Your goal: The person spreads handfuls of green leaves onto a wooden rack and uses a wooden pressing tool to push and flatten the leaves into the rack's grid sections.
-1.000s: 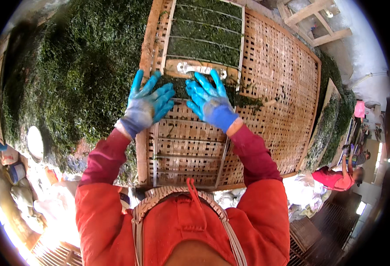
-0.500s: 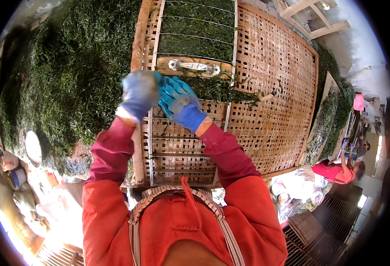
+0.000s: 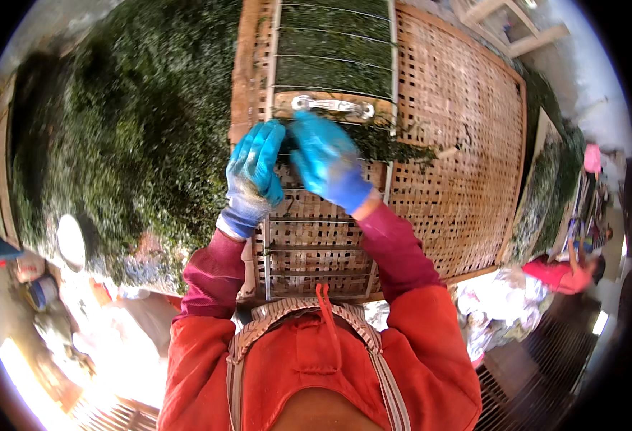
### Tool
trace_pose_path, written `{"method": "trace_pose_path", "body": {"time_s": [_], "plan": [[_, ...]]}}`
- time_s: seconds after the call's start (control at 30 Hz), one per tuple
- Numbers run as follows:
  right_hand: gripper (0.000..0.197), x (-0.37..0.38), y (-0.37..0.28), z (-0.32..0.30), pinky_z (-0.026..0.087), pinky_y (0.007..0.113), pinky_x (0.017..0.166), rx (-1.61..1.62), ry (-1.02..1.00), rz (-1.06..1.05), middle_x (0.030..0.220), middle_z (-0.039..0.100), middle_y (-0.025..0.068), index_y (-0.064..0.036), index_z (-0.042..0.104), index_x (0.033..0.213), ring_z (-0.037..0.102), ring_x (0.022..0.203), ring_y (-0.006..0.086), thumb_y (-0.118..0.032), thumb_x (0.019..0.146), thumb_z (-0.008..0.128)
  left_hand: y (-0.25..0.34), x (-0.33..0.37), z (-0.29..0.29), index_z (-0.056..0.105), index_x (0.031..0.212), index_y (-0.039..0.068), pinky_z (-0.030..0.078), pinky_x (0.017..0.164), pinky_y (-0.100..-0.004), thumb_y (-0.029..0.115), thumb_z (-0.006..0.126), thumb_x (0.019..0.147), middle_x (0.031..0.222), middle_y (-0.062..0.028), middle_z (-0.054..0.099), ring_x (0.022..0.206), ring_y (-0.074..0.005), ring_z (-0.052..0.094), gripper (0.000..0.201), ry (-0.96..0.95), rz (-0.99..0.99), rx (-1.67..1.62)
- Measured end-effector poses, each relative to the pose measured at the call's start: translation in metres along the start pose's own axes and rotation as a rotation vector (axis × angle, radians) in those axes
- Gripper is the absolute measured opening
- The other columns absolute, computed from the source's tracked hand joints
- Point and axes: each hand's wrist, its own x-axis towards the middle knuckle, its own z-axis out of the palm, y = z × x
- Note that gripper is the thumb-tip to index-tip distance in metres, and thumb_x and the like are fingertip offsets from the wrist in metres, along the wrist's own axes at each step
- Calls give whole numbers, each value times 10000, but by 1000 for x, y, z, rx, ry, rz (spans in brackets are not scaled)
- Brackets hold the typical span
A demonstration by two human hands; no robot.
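My left hand [image 3: 253,170], in a blue glove, lies over the left rail of a slatted frame [image 3: 266,266], its fingers stretched out. To its right my right hand [image 3: 328,159], gloved alike, is blurred, but its fingers look extended and the thumb stands apart. Both are at the near edge of the dark green shredded leaves, which look like seaweed [image 3: 409,152]. Just beyond the right fingertips lies a wooden board with a metal handle [image 3: 334,105]. What lies under my fingers is hidden.
A large heap of the same green stuff [image 3: 143,129] spreads on the left, with a white round dish [image 3: 71,242] near its front. The frame rests on a woven bamboo mat [image 3: 459,172] with a wooden rim. Far right, another person [image 3: 560,274] in red works.
My hands have parted slightly. The left has turned and drawn back toward me, its fingers now pointing away; the right has reached farther toward the handled board. The view has shifted a little.
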Motion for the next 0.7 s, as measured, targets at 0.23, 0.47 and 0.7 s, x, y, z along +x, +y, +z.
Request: {"method": "trace_pose_path", "body": {"time_s": [0.23, 0.47, 0.7], "plan": [[352, -33, 25, -36, 249, 517, 1276, -188, -153, -149, 1511, 562, 107, -95, 728, 1227, 435, 1475, 275, -263, 930, 644, -2, -6, 23, 539, 1462, 125, 307, 1232, -490, 353, 561, 1026, 1484, -121, 579, 1408, -326, 506, 493, -384, -102, 303], [685, -88, 101, -92, 149, 600, 1296, -81, -544, 293, 1693, 316, 56, -226, 390, 1584, 289, 1566, 251, -154, 957, 658, 11, -6, 30, 569, 1440, 111, 334, 1207, -520, 307, 645, 975, 1461, -132, 588, 1378, -346, 522, 510, -338, -5, 405], [292, -74, 76, -93, 111, 625, 1289, -577, -345, 6, 1607, 467, 87, -114, 721, 1226, 265, 1577, 256, -269, 1004, 614, 56, 25, 32, 575, 1407, 55, 390, 1163, -520, 181, 699, 922, 1416, -157, 597, 1336, -374, 545, 517, -234, 157, 185]]}}
